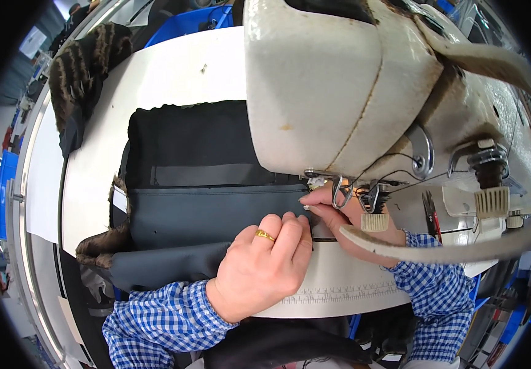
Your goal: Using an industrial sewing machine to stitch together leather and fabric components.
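A dark blue-grey fabric piece (204, 212) with a stitched seam and a black upper section (191, 135) lies on the white sewing table. My left hand (262, 264), wearing a gold ring, rests on its right part with the fingers bent and close together, bearing on the cloth. At the cloth's right end, beside the needle area of a white sewing machine (321, 80), my right hand (348, 224) pinches the edge between thumb and forefinger. A tiny white bit shows at those fingertips. The machine's head and thread guides partly cover this hand; the needle cannot be seen.
A brown furry piece (87, 74) hangs over the table's left edge; brown fur (102, 246) also borders the cloth. Red-handled snips (431, 215) lie right of my right hand. A pale curved bar (438, 251) crosses before the machine. A printed ruler scale (339, 293) marks the near edge.
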Demonstrator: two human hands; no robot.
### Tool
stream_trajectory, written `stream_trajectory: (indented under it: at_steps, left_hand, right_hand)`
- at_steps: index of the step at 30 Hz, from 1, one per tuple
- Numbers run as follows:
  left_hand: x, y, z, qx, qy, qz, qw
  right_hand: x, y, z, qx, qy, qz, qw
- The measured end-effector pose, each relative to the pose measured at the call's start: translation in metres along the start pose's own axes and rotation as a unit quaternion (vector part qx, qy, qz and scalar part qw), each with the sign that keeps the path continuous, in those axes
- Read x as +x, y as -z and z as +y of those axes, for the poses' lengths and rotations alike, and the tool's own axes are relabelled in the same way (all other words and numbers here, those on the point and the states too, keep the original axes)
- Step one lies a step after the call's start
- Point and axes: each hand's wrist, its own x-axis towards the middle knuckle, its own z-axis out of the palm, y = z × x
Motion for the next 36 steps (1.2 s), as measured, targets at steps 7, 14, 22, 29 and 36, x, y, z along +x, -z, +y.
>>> stream_trajectory:
  at_steps: [7,14,22,29,36]
  left_hand:
    - [0.001,0.000,0.000,-0.002,0.000,-0.002,1.000]
    - [0.002,-0.003,0.003,0.008,0.000,0.000,1.000]
    - [0.005,-0.005,0.007,0.011,0.003,-0.002,1.000]
    - [0.005,-0.001,0.005,0.010,0.005,-0.014,1.000]
    - [0.000,-0.002,0.003,0.021,0.002,-0.012,1.000]
  right_hand:
    - [0.001,0.001,0.001,-0.006,0.037,0.010,0.999]
    - [0.000,0.000,0.004,-0.008,0.028,-0.018,0.999]
    - [-0.001,0.006,-0.004,-0.101,0.094,-0.001,0.990]
    - [-0.003,0.013,-0.007,-0.140,0.069,-0.023,0.987]
    - [-0.015,0.035,0.007,-0.232,0.047,-0.017,0.971]
